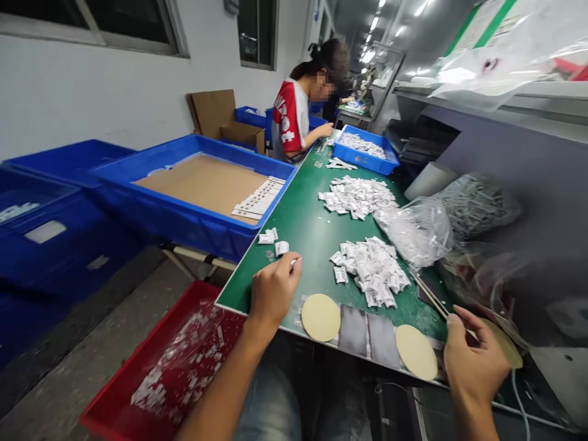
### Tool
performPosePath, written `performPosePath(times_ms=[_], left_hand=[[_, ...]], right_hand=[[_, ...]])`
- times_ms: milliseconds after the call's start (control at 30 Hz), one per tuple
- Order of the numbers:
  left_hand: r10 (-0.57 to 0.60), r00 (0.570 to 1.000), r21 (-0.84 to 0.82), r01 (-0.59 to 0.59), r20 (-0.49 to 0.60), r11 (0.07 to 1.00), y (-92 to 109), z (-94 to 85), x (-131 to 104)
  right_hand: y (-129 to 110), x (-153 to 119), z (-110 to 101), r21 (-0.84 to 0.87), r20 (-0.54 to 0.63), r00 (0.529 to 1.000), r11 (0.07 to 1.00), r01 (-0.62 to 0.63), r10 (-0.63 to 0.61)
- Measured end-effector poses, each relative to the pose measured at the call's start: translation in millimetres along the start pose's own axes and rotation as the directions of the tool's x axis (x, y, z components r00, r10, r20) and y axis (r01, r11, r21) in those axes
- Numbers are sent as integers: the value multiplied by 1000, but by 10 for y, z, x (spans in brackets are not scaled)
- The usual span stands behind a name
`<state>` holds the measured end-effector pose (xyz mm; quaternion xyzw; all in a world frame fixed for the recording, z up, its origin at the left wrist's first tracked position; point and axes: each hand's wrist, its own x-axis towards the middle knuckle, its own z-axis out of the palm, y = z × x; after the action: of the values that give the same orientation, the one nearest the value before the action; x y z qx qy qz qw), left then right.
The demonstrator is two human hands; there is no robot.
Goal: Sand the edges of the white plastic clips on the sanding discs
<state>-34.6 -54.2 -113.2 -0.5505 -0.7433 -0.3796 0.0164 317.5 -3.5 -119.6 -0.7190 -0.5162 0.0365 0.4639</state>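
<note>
My left hand (274,288) is closed above the near left of the green table, and a small white piece shows between thumb and forefinger. Just beyond it lie a few small white packets (281,248). At the right, the thumb and fingers of my right hand (475,358) close on the near end of a thin pale stick (430,294), which points away from me. A heap of white packets (374,269) lies between the hands. Along the near edge are a round yellowish pad (321,318), two dark grey patches (368,332) and another round pad (416,352).
A blue tray (193,205) with cardboard and white strips stands left; a red bin (184,361) with white scraps sits below. Farther back are another packet heap (358,196), a blue bin (365,160) and a co-worker (291,116). Plastic bags (418,229) line the right.
</note>
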Motion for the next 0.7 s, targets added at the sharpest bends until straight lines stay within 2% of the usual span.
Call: performPosePath(times_ms=[167,233,333,400,567,700], left_hand=[[-88,996,9,89,-28,996,-5,-50,11],[-159,982,3,160,-102,987,-4,-69,23],[-250,939,-8,256,-236,967,3,-86,47],[-277,920,4,289,-276,957,5,-85,63],[-298,915,52,323,-273,945,-9,-58,97],[-276,926,95,309,-256,946,-14,-39,85]], right_hand=[[10,65,33,-111,42,999,994,-19,24],[43,91,36,-110,66,997,994,-20,27],[107,121,45,-112,83,996,993,-22,32],[146,136,57,-124,86,996,992,-27,37],[205,155,70,-179,95,993,983,-47,64],[123,187,2,-223,130,990,975,-28,59]])
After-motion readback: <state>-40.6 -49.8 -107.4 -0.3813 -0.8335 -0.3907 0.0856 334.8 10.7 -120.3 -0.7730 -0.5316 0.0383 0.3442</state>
